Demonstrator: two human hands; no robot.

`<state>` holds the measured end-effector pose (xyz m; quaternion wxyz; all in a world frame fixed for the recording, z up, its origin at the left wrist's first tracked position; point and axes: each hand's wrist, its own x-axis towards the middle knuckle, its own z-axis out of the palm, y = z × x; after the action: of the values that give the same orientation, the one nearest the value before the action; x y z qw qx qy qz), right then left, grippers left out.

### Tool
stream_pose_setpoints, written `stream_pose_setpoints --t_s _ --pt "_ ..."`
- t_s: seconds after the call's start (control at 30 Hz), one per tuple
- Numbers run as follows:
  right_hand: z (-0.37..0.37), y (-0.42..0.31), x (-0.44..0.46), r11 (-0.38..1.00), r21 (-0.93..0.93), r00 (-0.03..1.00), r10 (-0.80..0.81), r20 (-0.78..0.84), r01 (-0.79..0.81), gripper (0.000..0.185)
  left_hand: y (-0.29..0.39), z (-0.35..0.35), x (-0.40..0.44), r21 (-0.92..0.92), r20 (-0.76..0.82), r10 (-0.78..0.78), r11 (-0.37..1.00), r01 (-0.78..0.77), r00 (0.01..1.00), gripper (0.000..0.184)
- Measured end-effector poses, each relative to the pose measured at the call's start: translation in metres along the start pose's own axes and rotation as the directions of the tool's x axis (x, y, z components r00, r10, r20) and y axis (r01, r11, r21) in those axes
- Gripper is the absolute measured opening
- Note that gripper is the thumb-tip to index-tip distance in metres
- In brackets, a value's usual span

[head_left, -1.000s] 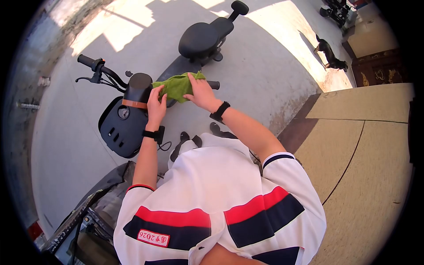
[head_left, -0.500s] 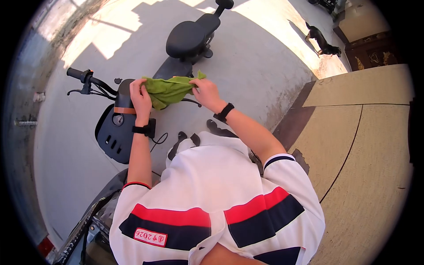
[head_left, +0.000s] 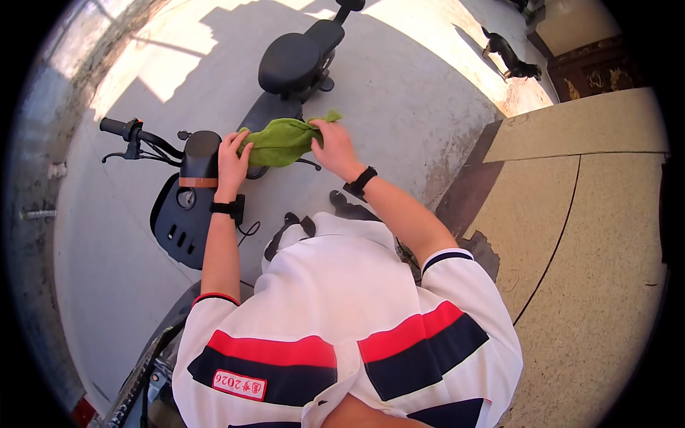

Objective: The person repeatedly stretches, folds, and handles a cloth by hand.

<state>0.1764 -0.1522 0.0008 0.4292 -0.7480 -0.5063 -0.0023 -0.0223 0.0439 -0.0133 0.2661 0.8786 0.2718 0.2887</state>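
Observation:
Between my hands a green cloth (head_left: pixel 280 143) is stretched, bunched and slightly folded. My left hand (head_left: pixel 232 160) grips its left end, thumb and fingers closed. My right hand (head_left: pixel 334 148) pinches the other end, with a small corner sticking up above the fingers. Both wrists wear black bands. Just beyond and to the left is a dark electric scooter (head_left: pixel 200 157), its handlebar grip (head_left: pixel 114 127) at far left and its black seat (head_left: pixel 289 63) farther off. The cloth hangs in front of the scooter's footboard; whether it touches cannot be told.
A black dog (head_left: pixel 510 55) stands on the sunlit ground at upper right. Beige stone slabs (head_left: pixel 592 214) form a raised surface on the right. Part of another vehicle (head_left: pixel 150 371) is close by my left side. A wall (head_left: pixel 36 214) runs along the left.
The cloth has gone from hanging looser to a more gathered, folded bundle between my hands. The view has shifted slightly, and the dog's pose differs a little.

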Motion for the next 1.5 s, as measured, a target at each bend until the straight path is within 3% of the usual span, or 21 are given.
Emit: stream_pose_setpoints --t_s 0.1,0.2,0.43,0.63,0.67,0.77,1.0,1.1,1.23,1.4,1.5 --pt "0.012 -0.006 0.005 0.999 0.017 0.999 -0.04 0.02 0.039 0.036 -0.012 -0.011 -0.007 0.033 -0.043 0.007 0.999 -0.006 0.999 0.028" --pt "0.025 -0.013 0.009 0.995 0.068 0.996 -0.08 0.048 0.076 0.037 -0.021 -0.028 -0.018 -0.058 0.051 -0.178 0.982 0.18 0.983 0.029" --pt "0.047 -0.044 0.023 0.981 0.084 0.981 -0.179 0.077 0.173 0.038 -0.022 -0.064 -0.045 -0.024 -0.19 -0.248 0.968 0.248 0.95 0.02" --pt "0.072 -0.059 0.03 0.944 0.09 0.91 -0.33 0.251 0.318 0.043 -0.053 -0.1 -0.074 0.035 -0.439 -0.328 0.924 0.381 0.836 0.019" --pt "0.077 -0.061 0.031 0.94 0.075 0.906 -0.34 0.253 0.332 0.044 -0.058 -0.104 -0.078 0.05 -0.422 -0.337 0.918 0.393 0.842 0.021" --pt "0.085 -0.069 0.029 0.931 0.027 0.899 -0.358 0.251 0.363 0.046 -0.059 -0.106 -0.083 0.305 -0.412 -0.152 0.906 0.293 0.899 0.028" --pt "0.082 -0.072 0.029 0.941 -0.048 0.916 -0.314 0.251 0.335 0.047 -0.05 -0.069 -0.073 0.255 -0.27 -0.191 0.931 0.262 0.944 0.04" --pt "0.076 -0.069 0.031 0.938 -0.117 0.93 -0.296 0.217 0.326 0.045 -0.031 -0.06 -0.061 0.307 -0.228 -0.079 0.94 0.149 0.971 0.04" --pt "0.067 -0.059 0.029 0.936 -0.161 0.941 -0.285 0.183 0.314 0.039 -0.025 -0.044 -0.05 0.252 -0.133 -0.037 0.965 0.07 0.99 0.039" --pt "0.054 -0.044 0.023 0.963 -0.157 0.97 -0.195 0.142 0.217 0.032 -0.017 -0.025 -0.038 -0.066 -0.049 -0.182 0.982 0.179 0.982 0.04" --pt "0.044 -0.029 0.019 0.976 -0.163 0.985 -0.128 0.114 0.146 0.028 -0.018 -0.016 -0.035 -0.067 -0.048 -0.203 0.978 0.199 0.978 0.041"
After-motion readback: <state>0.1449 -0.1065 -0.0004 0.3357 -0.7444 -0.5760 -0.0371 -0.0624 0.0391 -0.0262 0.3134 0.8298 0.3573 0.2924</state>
